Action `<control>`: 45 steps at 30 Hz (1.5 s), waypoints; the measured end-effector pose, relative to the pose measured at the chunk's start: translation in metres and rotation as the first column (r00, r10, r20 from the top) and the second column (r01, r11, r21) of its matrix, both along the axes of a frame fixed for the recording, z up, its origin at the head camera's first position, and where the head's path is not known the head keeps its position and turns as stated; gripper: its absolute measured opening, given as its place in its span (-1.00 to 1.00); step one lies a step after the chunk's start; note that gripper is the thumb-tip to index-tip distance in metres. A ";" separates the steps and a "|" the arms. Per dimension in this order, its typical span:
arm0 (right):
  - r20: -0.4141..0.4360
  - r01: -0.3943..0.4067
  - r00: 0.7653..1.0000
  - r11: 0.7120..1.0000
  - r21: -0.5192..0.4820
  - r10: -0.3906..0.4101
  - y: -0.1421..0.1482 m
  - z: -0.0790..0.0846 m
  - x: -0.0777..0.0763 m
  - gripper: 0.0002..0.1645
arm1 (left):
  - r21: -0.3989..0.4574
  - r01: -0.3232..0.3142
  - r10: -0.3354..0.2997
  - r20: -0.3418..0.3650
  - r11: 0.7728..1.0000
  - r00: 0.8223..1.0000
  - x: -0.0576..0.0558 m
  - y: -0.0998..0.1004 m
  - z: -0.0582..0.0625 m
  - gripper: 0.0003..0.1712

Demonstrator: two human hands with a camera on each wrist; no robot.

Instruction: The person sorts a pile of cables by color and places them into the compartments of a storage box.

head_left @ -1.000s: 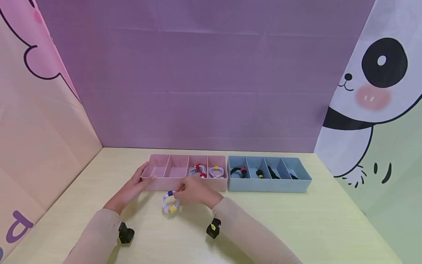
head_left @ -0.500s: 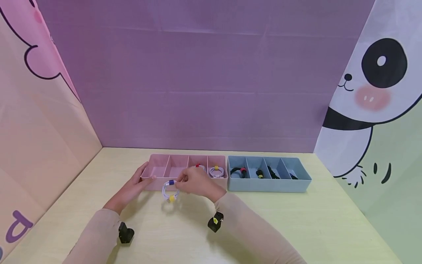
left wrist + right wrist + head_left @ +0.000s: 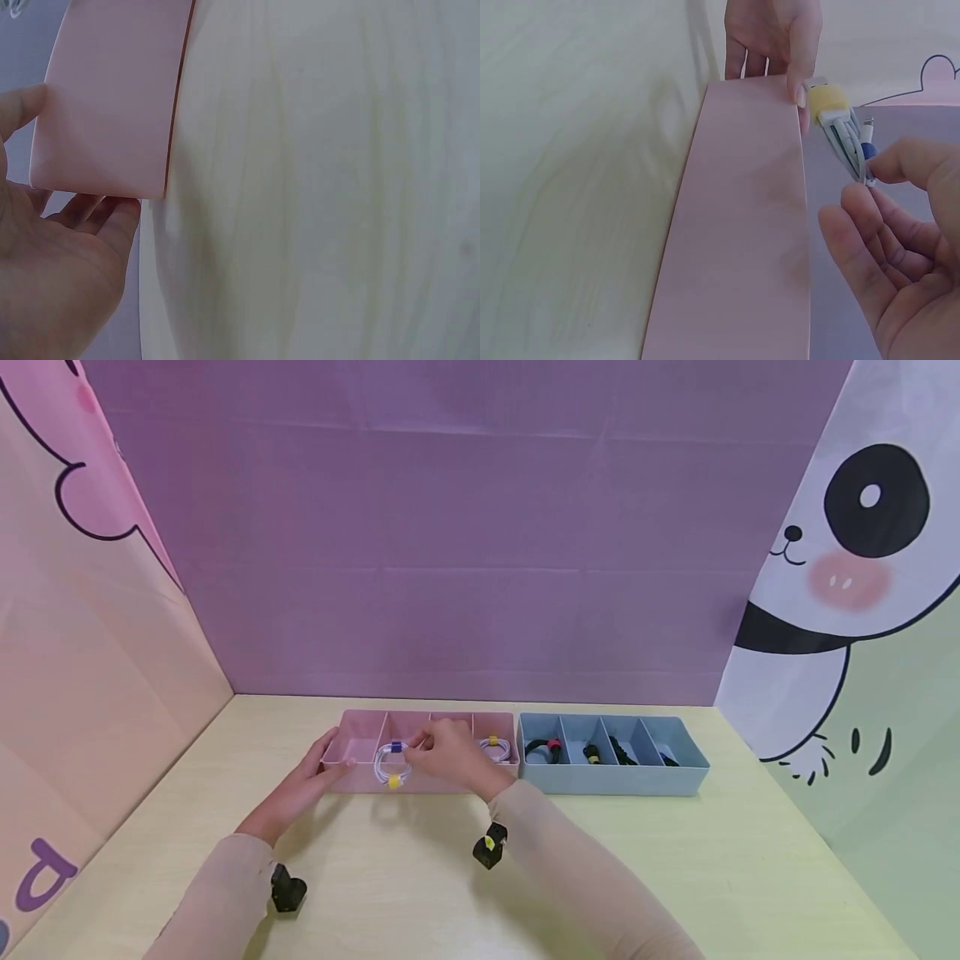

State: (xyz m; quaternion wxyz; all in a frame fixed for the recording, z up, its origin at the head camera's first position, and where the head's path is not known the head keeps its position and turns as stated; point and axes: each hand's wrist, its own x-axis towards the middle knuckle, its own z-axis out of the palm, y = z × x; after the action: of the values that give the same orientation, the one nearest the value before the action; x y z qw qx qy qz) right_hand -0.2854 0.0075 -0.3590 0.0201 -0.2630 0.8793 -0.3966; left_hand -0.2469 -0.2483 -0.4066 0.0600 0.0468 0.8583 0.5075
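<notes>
My right hand (image 3: pixel 450 753) pinches a coiled white charging cable (image 3: pixel 380 767) between thumb and fingertips. The coil hangs in front of the pink divided box (image 3: pixel 427 781), at rim height. In the right wrist view, a blue tie, a yellow tie and a metal plug show on the cable (image 3: pixel 844 142). My left hand (image 3: pixel 306 783) grips the left end of the pink box, thumb at its front and fingers against its end wall, as the left wrist view shows. Another white cable coil (image 3: pixel 492 748) with a yellow tie lies in the box's rightmost compartment.
Right beside the pink box stands a blue divided box (image 3: pixel 611 782) with black cables in its compartments. Both boxes stand on a pale wooden table (image 3: pixel 720 868). A purple backdrop (image 3: pixel 480 527) rises behind, with printed panels on either side.
My right hand has lifted the white cable up and away from me, from low in front of the pink box to its rim. The left hand stays put.
</notes>
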 end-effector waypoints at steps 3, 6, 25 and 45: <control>0.011 0.002 1.000 1.000 -0.026 -0.002 0.001 0.002 -0.003 -0.84 | -0.002 0.000 0.000 -0.007 1.000 1.000 0.000 -0.001 -0.001 -0.03; 0.036 0.005 0.999 0.998 -0.063 -0.003 0.001 0.003 -0.006 -0.85 | 0.010 0.002 -0.002 -0.009 1.000 1.000 0.000 -0.001 -0.001 -0.03; 0.048 0.130 0.991 0.988 -0.087 -0.127 -0.003 0.002 -0.017 -0.76 | 0.029 0.007 -0.007 -0.004 1.000 1.000 -0.001 -0.001 0.001 0.00; 0.077 0.138 0.988 0.989 -0.049 -0.134 0.001 -0.009 -0.030 -0.77 | 0.016 -0.004 0.003 0.014 1.000 1.000 -0.004 -0.001 -0.004 0.03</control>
State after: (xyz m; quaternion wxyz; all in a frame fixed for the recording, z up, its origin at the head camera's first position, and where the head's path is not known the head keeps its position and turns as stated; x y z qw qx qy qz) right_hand -0.3149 0.0087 -0.3683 0.0182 -0.1879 0.8828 -0.4301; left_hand -0.2509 -0.2488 -0.4104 0.0649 0.0422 0.8538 0.5148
